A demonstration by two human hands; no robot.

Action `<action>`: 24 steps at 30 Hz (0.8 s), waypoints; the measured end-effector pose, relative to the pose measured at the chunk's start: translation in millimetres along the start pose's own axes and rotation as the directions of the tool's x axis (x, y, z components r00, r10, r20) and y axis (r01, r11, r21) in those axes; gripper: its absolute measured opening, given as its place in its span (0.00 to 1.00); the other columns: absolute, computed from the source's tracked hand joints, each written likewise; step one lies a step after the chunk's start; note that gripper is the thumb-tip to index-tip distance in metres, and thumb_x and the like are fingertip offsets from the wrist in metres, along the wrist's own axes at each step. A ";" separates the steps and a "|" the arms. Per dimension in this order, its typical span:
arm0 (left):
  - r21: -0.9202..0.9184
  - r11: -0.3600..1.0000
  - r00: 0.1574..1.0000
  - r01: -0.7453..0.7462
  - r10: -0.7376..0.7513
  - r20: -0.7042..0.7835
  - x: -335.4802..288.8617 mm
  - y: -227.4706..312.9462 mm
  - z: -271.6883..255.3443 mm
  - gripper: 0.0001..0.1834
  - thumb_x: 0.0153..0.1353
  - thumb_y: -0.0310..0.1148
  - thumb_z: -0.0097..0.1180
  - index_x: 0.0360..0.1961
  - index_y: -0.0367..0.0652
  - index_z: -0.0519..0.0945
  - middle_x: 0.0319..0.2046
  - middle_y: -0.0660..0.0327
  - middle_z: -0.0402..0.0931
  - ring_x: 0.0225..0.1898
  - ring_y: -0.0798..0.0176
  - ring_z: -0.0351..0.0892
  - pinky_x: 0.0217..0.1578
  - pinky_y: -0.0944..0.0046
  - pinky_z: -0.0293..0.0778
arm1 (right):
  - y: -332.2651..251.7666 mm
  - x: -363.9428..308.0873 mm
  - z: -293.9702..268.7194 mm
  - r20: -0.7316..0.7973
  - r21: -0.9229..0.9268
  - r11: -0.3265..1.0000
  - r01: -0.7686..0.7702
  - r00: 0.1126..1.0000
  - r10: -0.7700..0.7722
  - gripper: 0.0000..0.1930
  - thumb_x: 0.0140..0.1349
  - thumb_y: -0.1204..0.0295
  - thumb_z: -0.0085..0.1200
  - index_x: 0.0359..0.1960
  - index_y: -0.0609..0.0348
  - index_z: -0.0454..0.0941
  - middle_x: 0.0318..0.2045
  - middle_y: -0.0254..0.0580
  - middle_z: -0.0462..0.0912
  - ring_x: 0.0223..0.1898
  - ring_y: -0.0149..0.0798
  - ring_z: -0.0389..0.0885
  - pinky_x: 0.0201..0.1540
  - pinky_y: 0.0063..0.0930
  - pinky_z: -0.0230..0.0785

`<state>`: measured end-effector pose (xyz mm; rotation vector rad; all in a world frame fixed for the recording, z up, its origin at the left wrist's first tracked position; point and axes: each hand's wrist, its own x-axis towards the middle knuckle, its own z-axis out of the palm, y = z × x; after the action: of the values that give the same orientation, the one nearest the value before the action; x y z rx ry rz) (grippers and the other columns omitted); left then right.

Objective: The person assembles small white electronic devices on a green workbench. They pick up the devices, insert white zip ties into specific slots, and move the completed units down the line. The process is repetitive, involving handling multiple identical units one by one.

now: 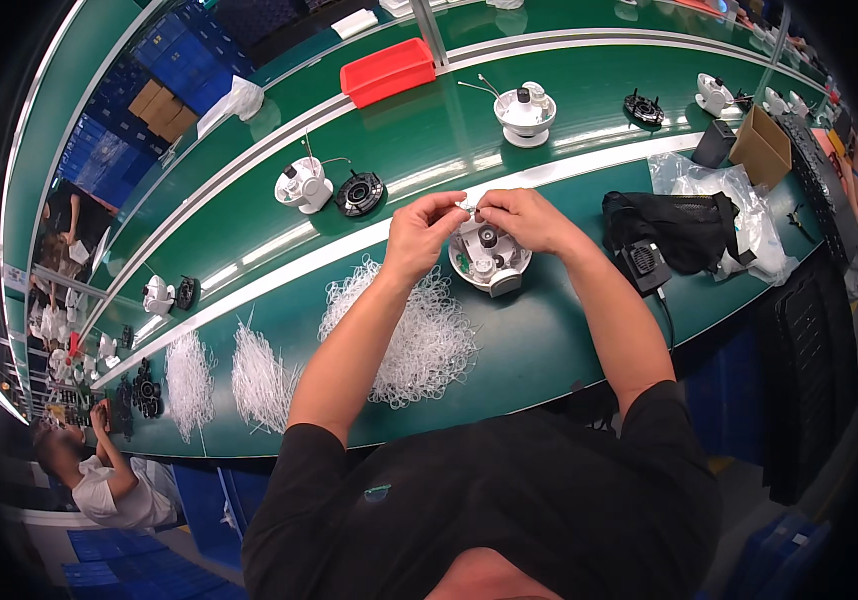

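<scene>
A white rounded device housing (489, 262) with a dark round part in its middle lies on the green worktable in front of me. Over its far edge, my left hand (423, 232) and my right hand (525, 220) come together, fingers pinched. Something small and pale shows between the fingertips, too small to name. Beside my left forearm spreads a big heap of looped white ties (427, 335), partly hidden by that arm.
Two piles of white strands, one (259, 380) and another (189, 385), lie to the left. Similar white units, one (526, 112) and another (303, 186), stand on the conveyor beyond, with a red bin (387, 72). A black bag (674, 230) lies right. A person (119, 480) works far left.
</scene>
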<state>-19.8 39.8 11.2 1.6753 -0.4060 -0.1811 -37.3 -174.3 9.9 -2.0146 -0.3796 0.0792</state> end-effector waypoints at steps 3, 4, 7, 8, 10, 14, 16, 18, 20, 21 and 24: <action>-0.008 1.000 0.998 0.014 -0.013 0.059 0.8 2.7 6.9 0.14 0.64 0.27 0.62 0.50 0.35 0.83 0.38 0.60 0.85 0.39 0.72 0.81 0.41 0.71 0.76 | 0.8 0.0 0.2 0.003 -0.037 0.998 0.058 0.998 -0.058 0.12 0.66 0.65 0.51 0.40 0.60 0.82 0.27 0.41 0.83 0.29 0.37 0.81 0.36 0.33 0.71; -0.011 1.000 0.997 0.019 -0.018 0.077 0.6 3.2 8.3 0.13 0.64 0.27 0.63 0.49 0.35 0.83 0.38 0.60 0.85 0.38 0.72 0.82 0.41 0.71 0.77 | 0.9 -0.7 0.1 0.002 -0.029 0.998 0.054 0.999 -0.054 0.12 0.67 0.66 0.51 0.40 0.60 0.82 0.27 0.41 0.83 0.30 0.36 0.81 0.36 0.32 0.71; 0.096 0.995 0.999 -0.010 0.005 0.051 4.0 -2.7 8.1 0.12 0.63 0.28 0.64 0.46 0.34 0.85 0.36 0.60 0.85 0.36 0.73 0.81 0.40 0.71 0.77 | 0.1 -1.8 -1.9 -0.012 0.040 0.998 0.046 0.999 -0.045 0.11 0.67 0.67 0.52 0.39 0.62 0.82 0.27 0.40 0.83 0.30 0.32 0.80 0.36 0.30 0.71; 0.102 0.995 0.999 -0.008 0.004 0.038 3.6 -1.9 9.9 0.12 0.63 0.29 0.64 0.45 0.35 0.85 0.35 0.60 0.85 0.36 0.73 0.81 0.39 0.70 0.77 | 2.0 -2.5 -1.4 -0.026 0.097 0.994 0.042 0.999 -0.040 0.11 0.67 0.68 0.52 0.39 0.62 0.82 0.27 0.39 0.83 0.31 0.31 0.80 0.35 0.29 0.71; 0.116 0.993 1.000 -0.002 0.001 0.011 2.4 1.0 14.2 0.11 0.63 0.30 0.64 0.43 0.35 0.85 0.34 0.61 0.85 0.35 0.74 0.80 0.38 0.70 0.76 | 4.2 -4.7 -0.3 -0.053 0.196 0.980 0.042 0.998 -0.032 0.10 0.67 0.70 0.53 0.39 0.63 0.82 0.27 0.37 0.83 0.31 0.28 0.79 0.35 0.26 0.70; 0.265 0.964 1.000 0.005 -0.010 0.017 -0.8 0.7 16.4 0.08 0.62 0.29 0.64 0.38 0.34 0.86 0.32 0.61 0.85 0.32 0.74 0.79 0.33 0.70 0.75 | 10.0 -5.6 2.3 -0.038 0.293 0.953 0.071 0.997 -0.063 0.09 0.66 0.72 0.55 0.44 0.63 0.82 0.29 0.34 0.83 0.32 0.25 0.77 0.35 0.23 0.70; 0.415 0.908 0.998 -0.056 0.047 0.031 -1.5 4.3 17.9 0.07 0.62 0.29 0.64 0.36 0.34 0.86 0.30 0.61 0.85 0.31 0.74 0.79 0.32 0.69 0.75 | 10.9 -5.7 2.0 -0.006 0.280 0.957 0.073 0.997 -0.074 0.10 0.67 0.74 0.55 0.47 0.63 0.82 0.32 0.34 0.83 0.33 0.24 0.78 0.37 0.22 0.71; 0.441 0.889 0.992 -0.123 0.112 0.051 0.9 -3.5 15.1 0.08 0.60 0.29 0.64 0.37 0.35 0.86 0.31 0.58 0.85 0.31 0.69 0.81 0.33 0.67 0.76 | 6.8 -6.0 0.1 0.024 0.238 0.969 0.061 0.997 -0.069 0.12 0.68 0.76 0.53 0.50 0.64 0.80 0.36 0.34 0.84 0.36 0.23 0.79 0.40 0.22 0.73; 0.454 0.867 0.978 -0.205 0.192 0.075 2.2 -7.1 14.5 0.09 0.59 0.30 0.64 0.37 0.36 0.86 0.32 0.54 0.84 0.31 0.59 0.85 0.34 0.63 0.77 | 9.8 -5.9 3.3 -0.013 0.246 0.966 0.081 0.997 -0.080 0.12 0.67 0.76 0.53 0.51 0.64 0.81 0.37 0.35 0.85 0.37 0.23 0.79 0.42 0.22 0.74; 0.468 0.849 0.969 -0.246 0.230 0.093 2.8 -6.4 14.9 0.08 0.59 0.30 0.63 0.37 0.36 0.85 0.32 0.54 0.84 0.32 0.57 0.84 0.35 0.62 0.77 | 10.7 -6.1 4.4 -0.033 0.249 0.964 0.091 0.996 -0.085 0.12 0.67 0.77 0.53 0.51 0.64 0.81 0.37 0.35 0.85 0.38 0.24 0.79 0.42 0.22 0.74; 0.499 0.804 0.946 -0.323 0.296 0.134 2.5 -0.9 16.9 0.07 0.59 0.28 0.62 0.36 0.36 0.85 0.33 0.53 0.82 0.35 0.51 0.83 0.37 0.59 0.77 | 9.8 -7.1 7.8 -0.100 0.309 0.940 0.148 0.987 -0.122 0.12 0.67 0.77 0.53 0.50 0.64 0.81 0.36 0.35 0.85 0.38 0.24 0.80 0.42 0.23 0.74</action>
<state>-23.3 23.3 8.0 2.1020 -0.8169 0.1480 -43.4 -173.8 -3.1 -1.6657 -0.4253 -0.0253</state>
